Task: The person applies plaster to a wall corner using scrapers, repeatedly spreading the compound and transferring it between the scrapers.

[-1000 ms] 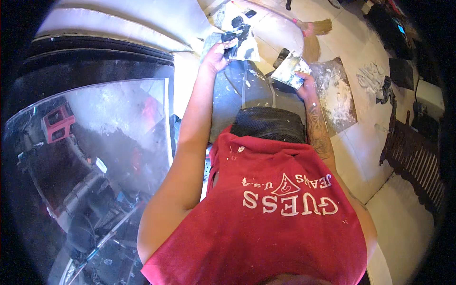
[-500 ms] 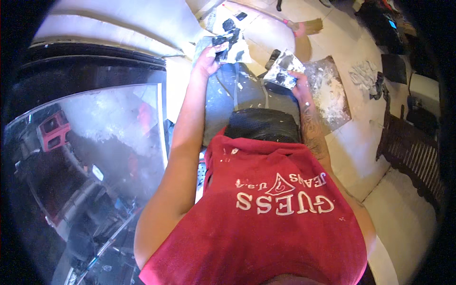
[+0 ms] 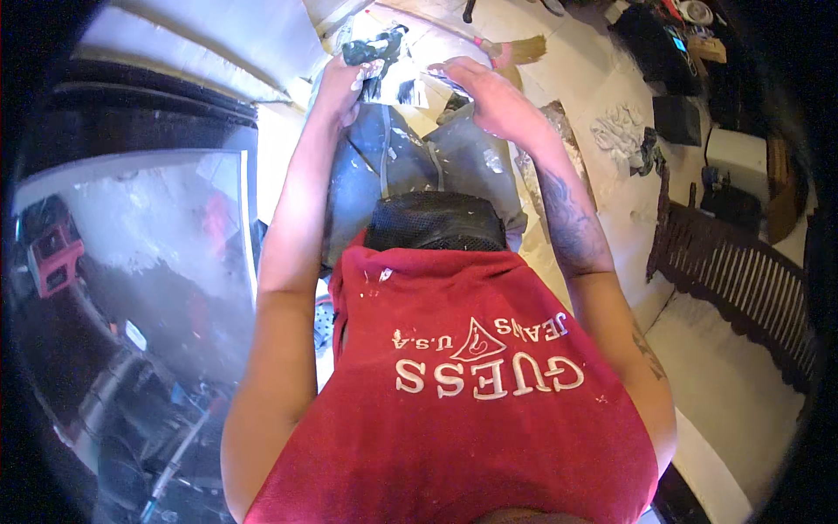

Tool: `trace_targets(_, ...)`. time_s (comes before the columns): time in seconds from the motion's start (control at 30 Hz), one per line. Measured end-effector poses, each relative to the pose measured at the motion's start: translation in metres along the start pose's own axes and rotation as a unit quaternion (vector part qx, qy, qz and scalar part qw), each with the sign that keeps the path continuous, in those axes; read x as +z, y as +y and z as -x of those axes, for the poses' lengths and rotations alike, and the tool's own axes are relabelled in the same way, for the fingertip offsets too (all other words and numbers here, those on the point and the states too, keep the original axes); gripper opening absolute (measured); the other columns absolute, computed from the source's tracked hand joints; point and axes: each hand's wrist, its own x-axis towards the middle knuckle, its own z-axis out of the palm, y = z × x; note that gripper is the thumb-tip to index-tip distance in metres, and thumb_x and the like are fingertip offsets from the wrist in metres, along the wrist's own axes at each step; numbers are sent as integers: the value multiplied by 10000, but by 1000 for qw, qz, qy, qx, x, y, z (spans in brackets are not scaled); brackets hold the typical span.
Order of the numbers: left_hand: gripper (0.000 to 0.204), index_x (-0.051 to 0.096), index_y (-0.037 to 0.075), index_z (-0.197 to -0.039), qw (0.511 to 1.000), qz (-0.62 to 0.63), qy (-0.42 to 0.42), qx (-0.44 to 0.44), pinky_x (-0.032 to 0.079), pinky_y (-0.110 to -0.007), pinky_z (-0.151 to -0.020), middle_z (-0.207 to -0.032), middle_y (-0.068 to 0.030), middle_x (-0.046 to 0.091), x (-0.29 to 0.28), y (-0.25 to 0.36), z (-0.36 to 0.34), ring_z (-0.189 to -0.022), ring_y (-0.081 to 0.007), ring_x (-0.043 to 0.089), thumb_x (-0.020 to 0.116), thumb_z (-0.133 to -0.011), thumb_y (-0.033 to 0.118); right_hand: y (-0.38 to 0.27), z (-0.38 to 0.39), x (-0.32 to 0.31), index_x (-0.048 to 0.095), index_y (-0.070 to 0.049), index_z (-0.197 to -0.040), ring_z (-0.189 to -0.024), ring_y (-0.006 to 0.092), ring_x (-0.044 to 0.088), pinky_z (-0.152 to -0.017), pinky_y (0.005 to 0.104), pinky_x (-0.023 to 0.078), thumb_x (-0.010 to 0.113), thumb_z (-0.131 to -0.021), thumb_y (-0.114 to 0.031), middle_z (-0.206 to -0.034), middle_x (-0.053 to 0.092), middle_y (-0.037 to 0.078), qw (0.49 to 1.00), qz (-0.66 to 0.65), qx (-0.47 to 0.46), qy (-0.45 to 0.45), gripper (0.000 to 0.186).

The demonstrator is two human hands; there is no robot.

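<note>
My left hand (image 3: 342, 90) is closed on the edge of a flat putty-smeared plate (image 3: 407, 91), which carries white and dark paste. The dark paste (image 3: 377, 45) lies across the plate's upper part, by my fingers. To the right, my right hand (image 3: 489, 98) is turned back up and closed on a flat putty spreader (image 3: 447, 81), seen almost edge-on and partly hidden by the fingers. The spreader is close to the plate's right side; glare hides whether they touch. Below both hands are my grey trousers (image 3: 384, 148), spotted with white.
A broom (image 3: 524, 50) lies on the tiled floor ahead. At the right are a crumpled pale cloth (image 3: 618, 131), a dark slatted wooden panel (image 3: 733, 279) and a dark box (image 3: 676, 120). A dusty glass pane (image 3: 175, 262) stands at my left, beside a white surface (image 3: 279, 157).
My right hand has swung up and left with the spreader, toward the plate, and turned over. My left hand still holds the plate. The whole view has shifted somewhat to the right.
</note>
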Motion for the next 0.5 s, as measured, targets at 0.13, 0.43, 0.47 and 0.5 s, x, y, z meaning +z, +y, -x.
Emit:
trace_targets(0.13,167,560,-12,-882,1000,-14,10,4,443,-255,-554,-769,-69,590,-2,4,0,-641,-125,558,559,-718,20,-1,-5,11,475,-116,-1102,-961,303,475,-817,355,394,516,-583,65,-1036,487,120,1000,22,6,-11,551)
trace_targets(0.43,180,536,-47,-883,996,-41,62,-43,475,-268,-582,-796,-102,587,-25,-12,-21,-666,-160,575,530,-712,7,-3,-4,17,512,-96,-1048,-920,305,495,-802,359,403,527,-576,43,-1009,506,110,998,52,-35,-26,493)
trace_targets(0.47,167,538,-49,-869,992,-65,89,-67,475,-268,-575,-793,-108,586,-25,-13,-23,-661,-163,576,525,-712,4,-5,-3,15,512,-96,-1048,-920,305,495,-802,359,403,527,-576,43,-1009,506,110,998,54,-34,-29,493)
trace_targets(0.5,169,528,-61,-865,995,4,75,-62,479,-274,-565,-786,-117,584,-25,-16,-22,-653,-171,578,524,-709,4,-8,-3,13,511,-90,-1049,-925,310,491,-809,359,399,523,-574,49,-1013,504,114,998,45,-29,-41,496)
